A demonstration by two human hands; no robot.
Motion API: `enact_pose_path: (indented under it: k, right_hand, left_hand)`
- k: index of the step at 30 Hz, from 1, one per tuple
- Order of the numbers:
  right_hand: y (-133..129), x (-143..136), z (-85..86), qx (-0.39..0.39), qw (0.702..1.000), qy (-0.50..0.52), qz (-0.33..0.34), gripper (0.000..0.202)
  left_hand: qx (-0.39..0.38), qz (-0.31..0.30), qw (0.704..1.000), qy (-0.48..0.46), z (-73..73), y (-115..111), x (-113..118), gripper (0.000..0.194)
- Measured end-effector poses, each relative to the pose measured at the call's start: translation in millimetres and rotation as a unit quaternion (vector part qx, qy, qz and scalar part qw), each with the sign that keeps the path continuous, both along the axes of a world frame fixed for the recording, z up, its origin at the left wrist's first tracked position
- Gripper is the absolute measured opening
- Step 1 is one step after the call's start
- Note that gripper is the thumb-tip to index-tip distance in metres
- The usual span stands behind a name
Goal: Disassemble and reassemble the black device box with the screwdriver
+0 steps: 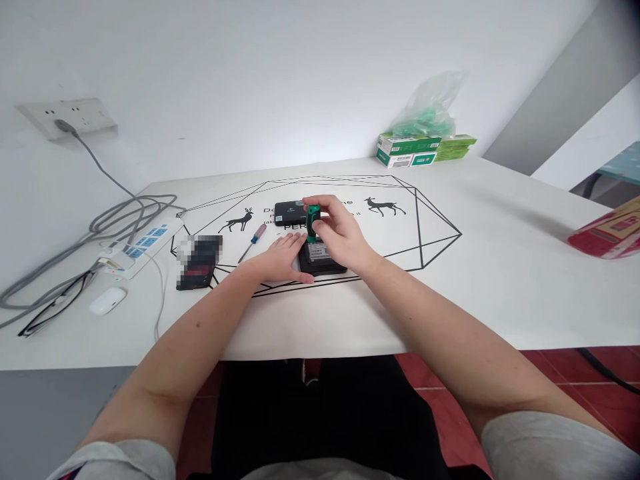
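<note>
In the head view my right hand (340, 233) is closed around the green and black handle of a screwdriver (313, 220). The tool stands upright over a black device (323, 268) that has a pale label inside it. Where the tip meets the device is too small to make out. My left hand (280, 259) lies flat with its fingers stretched out, its fingertips and thumb at the device's left edge. Just behind both hands is a black cover or case (287, 213) with a small label. A second screwdriver (253, 240) with a translucent handle lies left of my left hand.
On the left are a phone-like dark object (200, 263), a power strip (155, 243) with coiled grey cable, glasses (55, 303) and a white mouse (108, 301). Green and white boxes (407, 152) with a plastic bag stand against the wall. A red package (607, 233) sits at the right.
</note>
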State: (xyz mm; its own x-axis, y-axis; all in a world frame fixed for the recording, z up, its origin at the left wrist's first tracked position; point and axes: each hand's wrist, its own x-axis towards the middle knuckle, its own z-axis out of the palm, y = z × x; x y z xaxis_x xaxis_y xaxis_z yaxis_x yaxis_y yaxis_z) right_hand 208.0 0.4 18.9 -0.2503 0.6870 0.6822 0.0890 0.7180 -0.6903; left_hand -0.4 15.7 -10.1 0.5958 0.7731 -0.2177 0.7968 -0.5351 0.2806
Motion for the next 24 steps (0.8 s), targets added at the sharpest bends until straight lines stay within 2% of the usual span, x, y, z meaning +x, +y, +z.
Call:
enact_pose_path:
  k: [4,7,13,17,24]
  right_hand:
    - [4.0,2.2,-0.4,0.069,0.997,-0.021,-0.037,0.043]
    - [5.2,2.8,-1.1,0.084,0.995,-0.022,-0.055,0.044]
    - [3.2,-0.7,-4.1,0.021,0.999,-0.003,-0.028,0.031]
    - [3.3,-3.6,-6.6,-0.001,1.000,0.005,-0.026,0.043]
    - [4.6,-3.7,-6.5,-0.004,0.999,0.026,-0.027,0.040]
  left_hand:
    - [0.001,0.005,1.000,0.014,1.0,-0.9,1.0,0.144]
    - [0.000,0.007,1.000,0.012,0.3,-0.8,0.5,0.143]
    - [0.012,-0.011,1.000,-0.013,-4.6,2.9,-3.1,0.141]
    - [0.020,-0.031,0.999,-0.036,-6.8,5.1,-5.6,0.139]
    - [0.011,-0.022,0.999,-0.037,-6.0,4.5,-5.4,0.141]
